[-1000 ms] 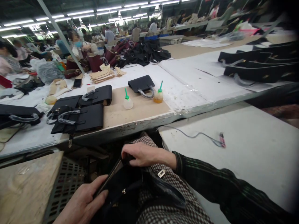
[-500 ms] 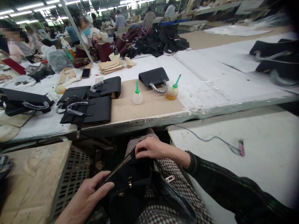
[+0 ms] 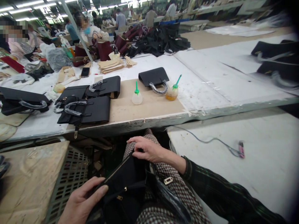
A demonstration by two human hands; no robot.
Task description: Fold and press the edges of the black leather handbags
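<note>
Across my lap lies a black handbag point(image 3: 126, 177) with gold-coloured metal fittings and a plastic-wrapped handle point(image 3: 174, 199). My left hand point(image 3: 84, 197) grips its near left edge, thumb on top and fingers beneath. At the bag's far upper corner is my right hand point(image 3: 148, 150), its thumb and a finger pinched on the edge while the index finger stretches out beyond. A gold-coloured metal plate with a slot point(image 3: 168, 180) hangs on the bag's right side. The inside of the bag is mostly dark and hard to make out.
On the worktable point(image 3: 163, 116) ahead stand two squeeze bottles with green nozzles, one pale point(image 3: 137, 97), one amber point(image 3: 172, 92). Several black handbags point(image 3: 98, 109) lie left. A plastic crate point(image 3: 70, 174) is at my left; a pink-handled tool point(image 3: 241, 149) on a cord lies right. People work beyond.
My right hand's index finger has lifted and stretched out from the bag's corner. My left hand and the bag have shifted slightly left and down in view.
</note>
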